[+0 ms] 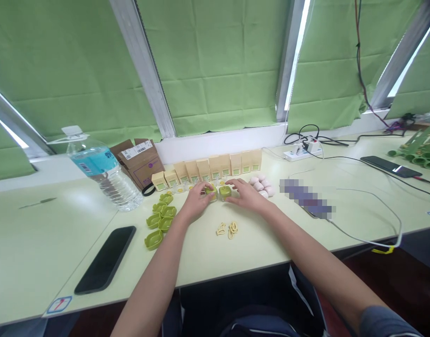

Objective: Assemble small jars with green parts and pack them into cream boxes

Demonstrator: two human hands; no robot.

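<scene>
My left hand (198,199) is closed around a small transparent jar with a green top (212,193), its fingers partly covering it. Close beside it, my right hand (245,195) has its thumb and fingers around a second green-topped jar (225,191). Both jars stand on the pale table (200,262). Nearer to me lie a few cream-coloured loops (232,229), apart from the hands. Several green, shaped cups (165,223) sit left of my left forearm. Pale pink rounded pieces (262,184) are grouped just beyond my right hand.
Behind the hands runs a row of small beige boxes (209,168). At left are a large water bottle (109,173), an open cardboard box (141,166) and a black phone (105,260). A power strip (303,152), cables and another phone (390,167) lie to the right.
</scene>
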